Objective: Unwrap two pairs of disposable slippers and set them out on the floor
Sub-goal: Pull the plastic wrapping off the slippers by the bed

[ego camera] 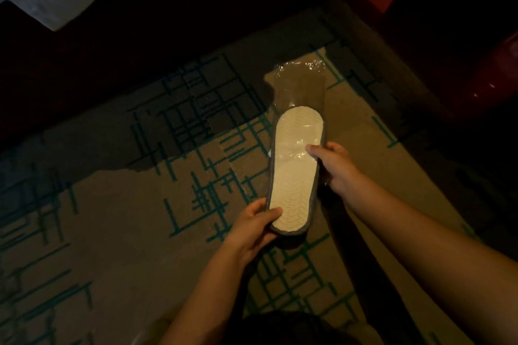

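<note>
Left grip (253,223) pinched the slipper pair's (297,173) heel end; right grip (333,165) clamped the plastic wrapper (298,84) midway, prob. to slide it off beyond, w/ sole facing up.

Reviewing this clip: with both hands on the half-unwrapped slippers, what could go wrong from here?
1. The left hand pinches only the heel of the slippers, so they could slip onto the carpet sole-up.
2. The clear wrapper hangs loose past the toe; the right hand may tear it or drop it in the dim light.
</note>
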`<move>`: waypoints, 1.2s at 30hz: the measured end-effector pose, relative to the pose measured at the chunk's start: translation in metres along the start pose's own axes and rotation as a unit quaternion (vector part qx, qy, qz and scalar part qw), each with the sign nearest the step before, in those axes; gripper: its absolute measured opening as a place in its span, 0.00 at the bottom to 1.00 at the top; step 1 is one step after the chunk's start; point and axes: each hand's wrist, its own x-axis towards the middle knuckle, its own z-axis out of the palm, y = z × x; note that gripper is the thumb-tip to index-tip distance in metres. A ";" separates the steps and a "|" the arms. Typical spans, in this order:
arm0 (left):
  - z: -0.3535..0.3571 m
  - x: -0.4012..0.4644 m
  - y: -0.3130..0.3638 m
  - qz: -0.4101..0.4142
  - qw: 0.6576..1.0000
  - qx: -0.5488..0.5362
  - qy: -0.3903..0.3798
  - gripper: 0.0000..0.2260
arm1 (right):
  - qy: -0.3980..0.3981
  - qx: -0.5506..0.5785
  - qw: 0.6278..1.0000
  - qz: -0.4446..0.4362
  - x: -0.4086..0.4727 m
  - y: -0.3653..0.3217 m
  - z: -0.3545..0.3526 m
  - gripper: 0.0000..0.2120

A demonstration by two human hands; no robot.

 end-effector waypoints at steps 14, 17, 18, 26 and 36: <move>-0.052 -0.005 -0.011 0.008 0.998 -0.014 -0.058 0.11 | -0.019 -0.564 0.757 -0.330 0.020 0.015 -0.011 0.25; -0.061 -0.006 -0.009 0.014 0.999 0.001 -0.046 0.10 | 0.006 -0.626 0.733 -0.267 0.037 0.012 -0.022 0.25; -0.065 -0.007 -0.009 0.016 0.999 0.001 -0.043 0.11 | 0.006 -0.660 0.702 -0.268 0.041 0.008 -0.026 0.25; -0.068 -0.010 -0.008 0.018 0.997 -0.045 -0.066 0.12 | 0.033 -0.261 0.960 -0.096 0.013 -0.017 0.001 0.12; -0.055 -0.010 -0.016 0.018 0.995 -0.059 -0.078 0.13 | -0.067 -0.019 0.997 0.024 0.012 -0.021 0.038 0.11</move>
